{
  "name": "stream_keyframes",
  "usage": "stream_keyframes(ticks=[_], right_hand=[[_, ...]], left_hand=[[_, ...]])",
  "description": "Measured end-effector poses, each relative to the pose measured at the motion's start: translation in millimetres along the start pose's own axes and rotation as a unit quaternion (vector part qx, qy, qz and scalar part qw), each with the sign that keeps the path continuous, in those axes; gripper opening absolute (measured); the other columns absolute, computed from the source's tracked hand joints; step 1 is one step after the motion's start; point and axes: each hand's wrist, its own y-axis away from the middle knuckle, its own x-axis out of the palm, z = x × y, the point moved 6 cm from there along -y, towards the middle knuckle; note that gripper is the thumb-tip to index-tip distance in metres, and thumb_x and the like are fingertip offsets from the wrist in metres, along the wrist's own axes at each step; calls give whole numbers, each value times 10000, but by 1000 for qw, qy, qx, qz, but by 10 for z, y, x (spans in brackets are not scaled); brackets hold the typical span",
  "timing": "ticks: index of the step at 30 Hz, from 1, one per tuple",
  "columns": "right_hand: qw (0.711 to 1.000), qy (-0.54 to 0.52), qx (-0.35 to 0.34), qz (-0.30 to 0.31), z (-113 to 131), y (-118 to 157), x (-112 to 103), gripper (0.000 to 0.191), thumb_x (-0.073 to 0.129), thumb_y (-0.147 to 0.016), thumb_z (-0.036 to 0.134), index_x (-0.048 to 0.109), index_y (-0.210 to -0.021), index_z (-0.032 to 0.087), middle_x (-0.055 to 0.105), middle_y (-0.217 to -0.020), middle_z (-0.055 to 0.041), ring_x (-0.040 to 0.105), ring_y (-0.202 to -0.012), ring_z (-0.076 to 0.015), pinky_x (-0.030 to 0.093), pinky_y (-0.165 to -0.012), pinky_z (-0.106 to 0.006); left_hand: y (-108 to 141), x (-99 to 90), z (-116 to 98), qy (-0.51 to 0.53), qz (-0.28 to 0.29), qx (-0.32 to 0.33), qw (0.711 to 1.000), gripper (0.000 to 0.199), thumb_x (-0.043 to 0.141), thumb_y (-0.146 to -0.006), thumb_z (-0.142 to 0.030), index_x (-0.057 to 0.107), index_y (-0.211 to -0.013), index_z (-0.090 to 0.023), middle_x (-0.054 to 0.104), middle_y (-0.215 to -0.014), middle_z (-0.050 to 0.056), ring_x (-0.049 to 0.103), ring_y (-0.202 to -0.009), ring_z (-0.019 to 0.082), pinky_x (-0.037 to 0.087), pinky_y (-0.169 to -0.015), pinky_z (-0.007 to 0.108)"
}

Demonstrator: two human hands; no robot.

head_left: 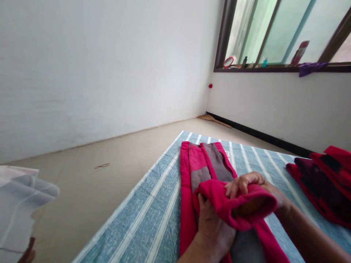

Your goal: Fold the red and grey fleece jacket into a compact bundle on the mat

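Note:
A pink and grey garment (185, 171) lies in long folds on a blue striped cloth (137, 215). One tube-like pink part of it is raised, its round opening facing the lower right. My right hand (255, 186) is closed over the top of this part, with its fingers bent into the fabric. Beneath and to the left, my left hand (214, 226) grips the same part from below; its thumb shows against the pink cloth, while its other fingers are hidden by the fabric.
Folded red and dark clothes (323, 186) are stacked at the right. Pale fabric (24, 201) and part of another person's hand (27, 254) show at the lower left. Behind are a wall, a floor with a thin loop (102, 166), and a window sill with small items.

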Motion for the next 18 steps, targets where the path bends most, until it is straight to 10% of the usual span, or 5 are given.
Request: stream_keyframes(ticks=[3,7,10,15,18], right_hand=[[976,43,-21,-214,26,-247,-434,342,720,-643,527,579,-692,220,692,-764,-68,658,-754,-255,523,-699,-386],[862,207,-6,-463,-9,-366,-781,373,652,-655,445,616,-910,176,663,-720,-61,630,-705,-243,497,-691,-380],[852,327,-50,-406,-74,-428,-547,280,581,-755,366,649,-954,181,694,-826,-69,634,-786,-236,482,-753,-363],[894,414,-90,-142,-454,-523,2,221,495,-835,196,706,-902,212,709,-900,-40,650,-836,-196,493,-792,-314],[906,388,-104,-132,-617,-551,-22,234,496,-819,149,713,-887,202,705,-940,-50,651,-908,-193,494,-866,-329]], left_hand=[[-4,-31,-45,-121,28,18,992,521,436,-898,-486,548,-1337,-228,432,-1472,100,274,-1395,362,171,-1127,624],[-2,-75,-1,-192,28,-9,981,582,455,-872,-506,557,-1322,-151,232,-1558,161,149,-1439,364,233,-1116,572],[-10,-69,38,-179,36,-13,983,627,463,-848,-567,542,-1339,-184,227,-1563,151,133,-1440,369,209,-1127,556],[-29,-84,44,-179,21,-2,984,695,453,-844,-583,440,-1418,-191,292,-1536,172,209,-1420,381,207,-1128,547],[-33,-102,26,-195,15,-1,981,670,451,-851,-565,476,-1390,-168,330,-1511,201,262,-1402,381,218,-1124,534]])
